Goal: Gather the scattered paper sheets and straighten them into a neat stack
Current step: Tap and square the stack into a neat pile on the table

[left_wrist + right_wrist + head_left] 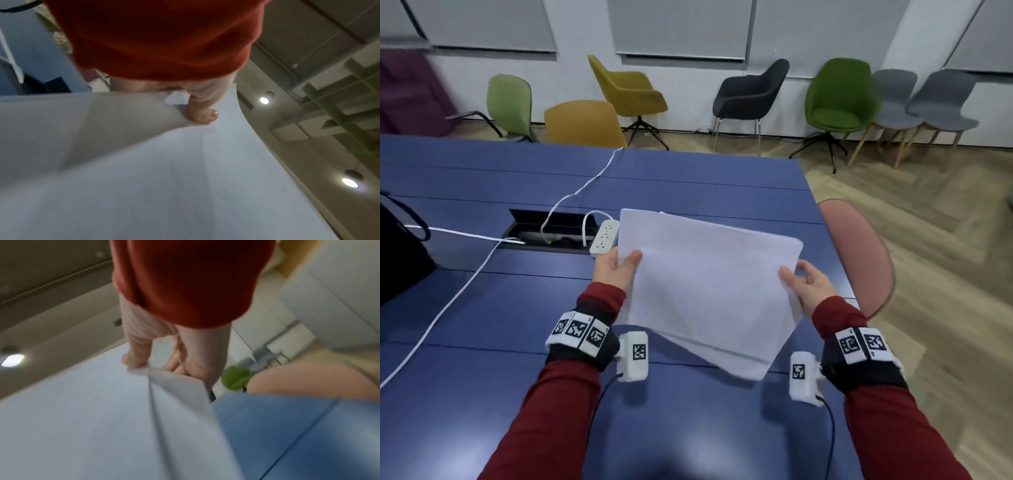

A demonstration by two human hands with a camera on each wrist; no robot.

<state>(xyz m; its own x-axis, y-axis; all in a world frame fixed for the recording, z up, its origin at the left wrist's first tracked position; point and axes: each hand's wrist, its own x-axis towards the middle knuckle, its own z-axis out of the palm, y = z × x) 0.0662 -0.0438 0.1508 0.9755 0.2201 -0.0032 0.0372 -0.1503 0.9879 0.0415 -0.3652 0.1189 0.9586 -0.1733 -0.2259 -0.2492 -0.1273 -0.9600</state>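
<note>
Because the sheets are lying askew, the left hand and right hand are pinching opposite edges above the table, probably for squaring.

No legible text anywhere.

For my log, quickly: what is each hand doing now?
Left hand: grips the paper sheets at their left edge.
Right hand: pinches their right edge.

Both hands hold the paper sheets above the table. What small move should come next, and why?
Probably lower the paper sheets and tap their near edge on the blue table. The left hand and right hand hold them in the air, and one sheet's corner sticks out unaligned.
</note>
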